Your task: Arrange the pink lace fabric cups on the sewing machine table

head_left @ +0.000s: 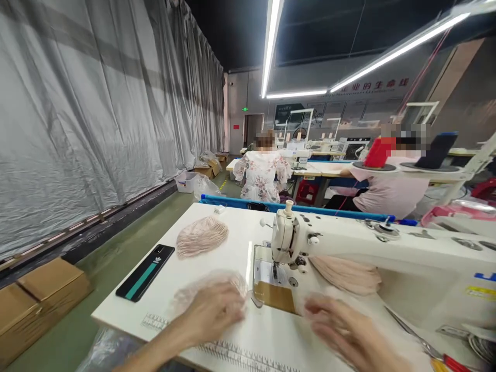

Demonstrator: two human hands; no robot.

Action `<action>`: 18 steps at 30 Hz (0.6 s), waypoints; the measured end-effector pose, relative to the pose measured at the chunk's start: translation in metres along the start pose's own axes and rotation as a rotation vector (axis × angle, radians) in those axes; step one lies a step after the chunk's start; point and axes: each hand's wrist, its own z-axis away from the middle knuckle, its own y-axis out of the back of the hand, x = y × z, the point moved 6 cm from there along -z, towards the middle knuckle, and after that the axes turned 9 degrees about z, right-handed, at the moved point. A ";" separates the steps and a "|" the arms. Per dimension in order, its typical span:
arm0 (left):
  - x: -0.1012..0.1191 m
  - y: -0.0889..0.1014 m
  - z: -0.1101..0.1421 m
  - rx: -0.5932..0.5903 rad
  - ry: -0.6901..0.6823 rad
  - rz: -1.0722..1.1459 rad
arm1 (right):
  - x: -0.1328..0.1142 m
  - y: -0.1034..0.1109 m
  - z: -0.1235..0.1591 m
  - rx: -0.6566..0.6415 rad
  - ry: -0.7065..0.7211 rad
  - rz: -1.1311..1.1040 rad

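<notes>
My left hand (pixel 211 312) lies flat on a thin pale pink fabric piece (pixel 194 290) on the white sewing table (pixel 232 248), just left of the needle plate (pixel 273 289). Blurred by motion, my right hand (pixel 341 328) hovers over the table to the right of that plate, fingers spread, and whether it touches fabric I cannot tell. The white sewing machine (pixel 349 243) stands behind both hands. A stack of pink pleated pieces (pixel 201 236) rests at the far left, and another stack (pixel 349 274) sits under the machine arm.
A black phone with a green stripe (pixel 145 272) lies near the table's left edge. Scissors (pixel 418 336) are at the right. Cardboard boxes (pixel 34 299) stand on the floor at left. Two people sit at machines beyond a blue rail (pixel 294 208).
</notes>
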 end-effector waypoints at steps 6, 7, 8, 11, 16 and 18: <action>-0.036 -0.058 -0.012 -0.136 0.007 -0.338 | -0.023 -0.069 0.007 -0.190 0.247 0.222; -0.037 -0.059 -0.014 -0.149 -0.021 -0.396 | -0.027 -0.072 0.008 -0.178 0.319 0.285; -0.036 -0.059 -0.016 -0.154 -0.055 -0.443 | -0.030 -0.074 0.010 -0.173 0.373 0.344; -0.029 -0.055 -0.021 -0.135 -0.152 -0.452 | -0.028 -0.077 0.011 -0.179 0.465 0.469; -0.030 -0.056 -0.022 -0.228 -0.194 -0.379 | -0.017 -0.074 0.006 -0.157 0.518 0.403; -0.035 -0.058 -0.021 -0.280 -0.182 -0.372 | -0.013 -0.073 -0.002 -0.132 0.469 0.372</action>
